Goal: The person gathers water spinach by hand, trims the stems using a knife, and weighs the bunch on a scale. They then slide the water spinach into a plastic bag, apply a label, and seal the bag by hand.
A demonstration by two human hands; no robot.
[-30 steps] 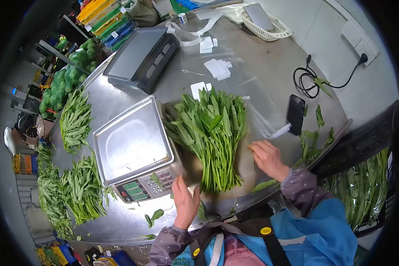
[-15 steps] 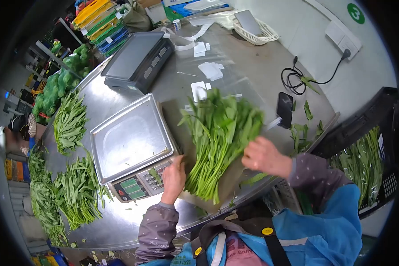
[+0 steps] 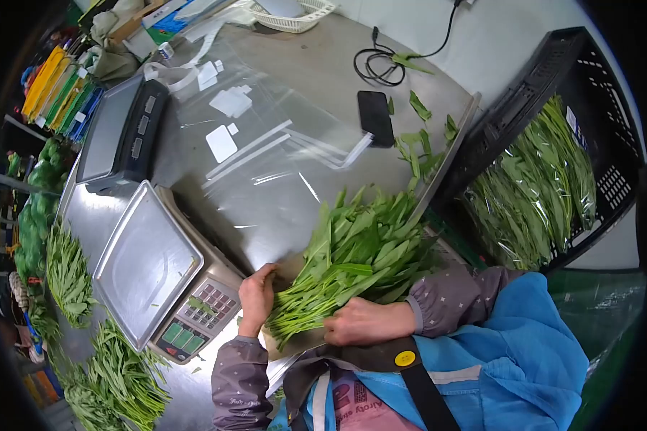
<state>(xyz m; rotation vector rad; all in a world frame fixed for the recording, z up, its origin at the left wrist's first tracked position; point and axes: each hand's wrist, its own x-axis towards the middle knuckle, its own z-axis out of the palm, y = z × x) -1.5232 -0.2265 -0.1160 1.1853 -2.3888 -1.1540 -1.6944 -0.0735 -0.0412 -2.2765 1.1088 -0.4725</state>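
Note:
A bunch of leafy greens [image 3: 363, 251] lies at the front of the metal table, stems toward the lower left and leaves toward the right. My right hand [image 3: 363, 322] is closed against the near side of the stems; its fingertips are hidden. At the stem ends, beside the scale, my left hand [image 3: 257, 298] has its fingers curled together, and what they pinch is not visible. A brown surface [image 3: 289, 274] shows beneath the stems. The scale [image 3: 216, 284] with a metal pan stands just left of my left hand.
Clear plastic bags [image 3: 266, 169], white labels [image 3: 221, 144] and a phone [image 3: 375, 118] lie beyond the bunch. A black crate [image 3: 615, 144] with bagged greens [image 3: 532, 183] stands at right. More greens [image 3: 126, 373] lie at left, near a second scale [image 3: 115, 133].
The bunch has turned from upright to leaning right and come closer to me. My right hand has moved from its leaves to its stems. The view has swung right.

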